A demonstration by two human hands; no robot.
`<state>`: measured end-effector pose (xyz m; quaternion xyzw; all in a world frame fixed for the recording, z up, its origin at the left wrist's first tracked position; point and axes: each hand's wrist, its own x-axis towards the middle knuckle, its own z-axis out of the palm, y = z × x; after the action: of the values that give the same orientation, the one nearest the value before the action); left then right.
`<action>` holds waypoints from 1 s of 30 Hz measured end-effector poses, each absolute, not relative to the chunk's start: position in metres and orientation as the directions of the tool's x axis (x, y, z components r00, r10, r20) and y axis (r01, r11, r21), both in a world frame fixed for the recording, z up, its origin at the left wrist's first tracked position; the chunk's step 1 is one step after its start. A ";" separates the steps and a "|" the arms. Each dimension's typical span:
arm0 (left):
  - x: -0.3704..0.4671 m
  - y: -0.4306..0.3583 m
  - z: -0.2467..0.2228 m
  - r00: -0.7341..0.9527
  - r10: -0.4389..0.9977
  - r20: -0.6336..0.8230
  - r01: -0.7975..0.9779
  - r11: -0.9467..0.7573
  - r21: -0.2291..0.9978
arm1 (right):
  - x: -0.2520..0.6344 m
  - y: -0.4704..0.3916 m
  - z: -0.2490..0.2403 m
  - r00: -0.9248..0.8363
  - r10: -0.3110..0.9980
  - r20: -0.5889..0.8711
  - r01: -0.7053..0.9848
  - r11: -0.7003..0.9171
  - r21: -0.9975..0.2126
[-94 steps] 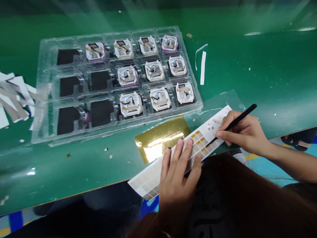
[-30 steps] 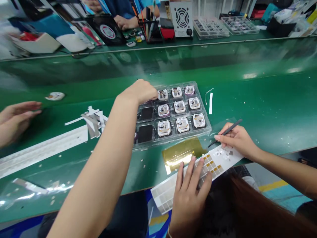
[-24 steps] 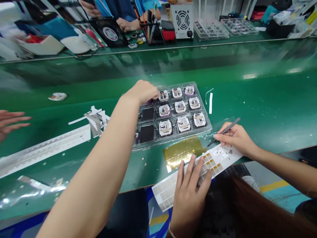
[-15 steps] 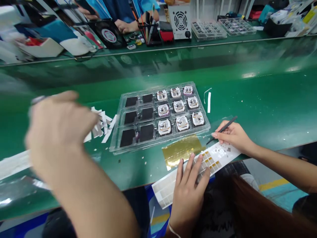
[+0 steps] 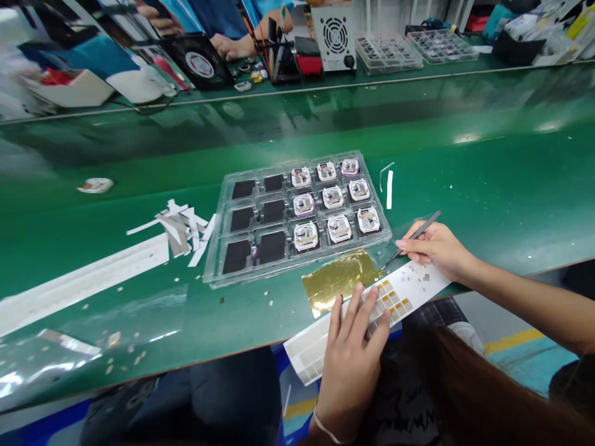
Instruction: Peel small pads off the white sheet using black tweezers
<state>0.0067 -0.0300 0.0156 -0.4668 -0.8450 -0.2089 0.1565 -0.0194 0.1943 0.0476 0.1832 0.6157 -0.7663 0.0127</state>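
Neither of my hands is in view now. Dark trousered legs [image 5: 227,396] show below the bench edge. In front lies a clear plastic tray [image 5: 214,263] with black-lined pockets. Several pockets hold small white-framed electronic parts [image 5: 305,236]; the left two columns show only black lining. At the right, a co-worker's left hand [image 5: 353,353] lies spread on a white sheet of stickers [image 5: 309,356]. The co-worker's right hand [image 5: 434,248] holds dark tweezers [image 5: 425,226], tips near a gold film [image 5: 337,282].
Paper strips [image 5: 179,229] lie piled left of the tray, beside a long white strip [image 5: 93,282] and clear film [image 5: 160,319]. Small scraps dot the green bench [image 5: 511,204]. On the rear shelf stand a pen holder [image 5: 282,65], a white power unit [image 5: 335,38] and parts trays [image 5: 389,52].
A blurred bare arm and hand, large at the left, has left the view, uncovering the long white strip and scraps. The view has shifted slightly; the co-worker's hands stay almost in place.
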 end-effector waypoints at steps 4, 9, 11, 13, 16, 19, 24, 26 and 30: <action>0.006 -0.029 0.017 -0.521 0.723 0.454 0.852 0.475 0.221 | -0.021 0.196 0.050 -0.913 0.228 -0.339 0.257 -0.325 -0.910; 0.009 -0.030 0.030 -0.465 0.703 0.538 0.881 0.426 0.205 | -0.016 0.202 0.061 -0.927 0.230 -0.297 0.185 -0.409 -0.894; 0.012 -0.030 0.037 -0.433 0.656 0.619 0.892 0.413 0.186 | -0.012 0.205 0.069 -0.944 0.229 -0.238 0.126 -0.415 -0.901; 0.013 -0.028 0.044 -0.403 0.591 0.699 0.894 0.418 0.162 | -0.009 0.208 0.078 -0.956 0.241 -0.166 0.058 -0.402 -0.914; 0.010 -0.023 0.045 -0.385 0.574 0.723 0.886 0.449 0.116 | -0.003 0.211 0.089 -0.958 0.278 -0.066 -0.042 -0.365 -0.930; 0.005 -0.017 0.035 -0.417 0.663 0.622 0.877 0.474 0.082 | 0.003 0.212 0.093 -0.958 0.287 -0.008 -0.091 -0.332 -0.939; 0.002 -0.012 0.014 -0.493 0.727 0.478 0.850 0.520 0.086 | 0.004 0.206 0.077 -0.962 0.260 -0.083 -0.002 -0.310 -0.951; 0.003 -0.014 0.012 -0.499 0.730 0.466 0.852 0.510 0.114 | 0.000 0.201 0.066 -0.961 0.232 -0.149 0.076 -0.296 -0.952; 0.003 -0.018 0.014 -0.506 0.725 0.467 0.856 0.490 0.167 | -0.011 0.194 0.053 -0.960 0.202 -0.192 0.144 -0.227 -0.963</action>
<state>0.0028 -0.0175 0.0137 -0.4669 -0.8463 -0.1922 0.1698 -0.0109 0.1940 0.0527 0.1394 0.6213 -0.7708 -0.0187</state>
